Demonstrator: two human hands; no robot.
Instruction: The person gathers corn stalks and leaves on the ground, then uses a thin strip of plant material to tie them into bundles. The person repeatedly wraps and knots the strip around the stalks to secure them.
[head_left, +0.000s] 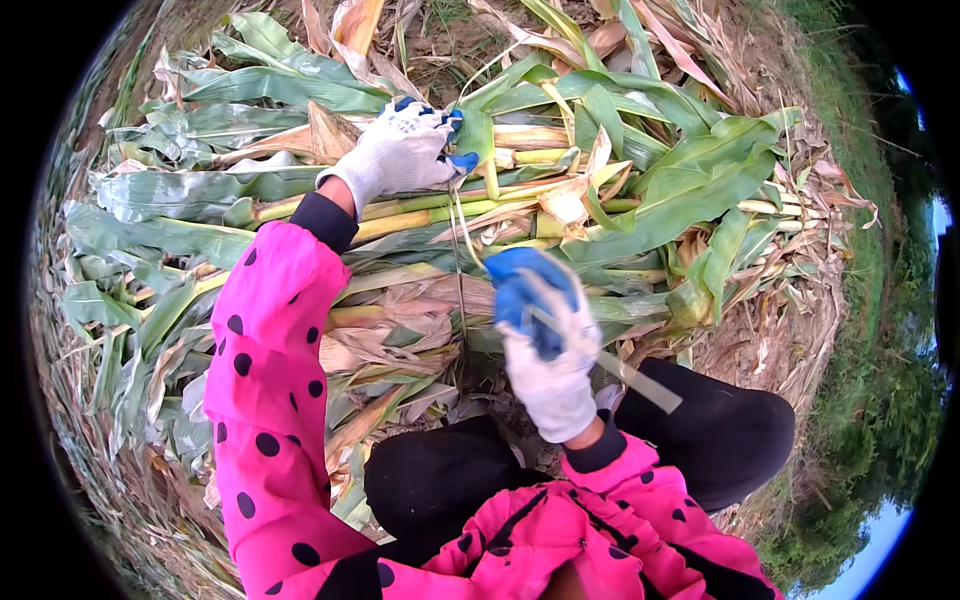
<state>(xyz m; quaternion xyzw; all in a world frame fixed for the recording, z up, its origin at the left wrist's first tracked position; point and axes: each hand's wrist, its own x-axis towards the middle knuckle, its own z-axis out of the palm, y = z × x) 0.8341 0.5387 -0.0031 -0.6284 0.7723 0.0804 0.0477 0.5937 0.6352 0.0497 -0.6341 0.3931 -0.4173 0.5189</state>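
A wide bundle of cut maize stalks (394, 223) with green and dried leaves lies across the ground before me. My left hand (409, 146), in a white knit glove with blue-coated fingers, presses on the top of the bundle, thumb apart from the fingers. Near the bundle's close side, my right hand (551, 337) in a matching glove is blurred by motion. Its fingers are closed around a pale flat strip (645, 386), whose free end sticks out towards my knee. A thin tie (456, 255) runs over the stalks between the hands; its join with the strip is unclear.
My bent black-clad knees (709, 431) are close against the near side of the bundle. Dried husks and bare soil (757, 360) lie to the right, with green grass and shrubs (862, 360) beyond. More maize leaves (142, 300) spread out at the left.
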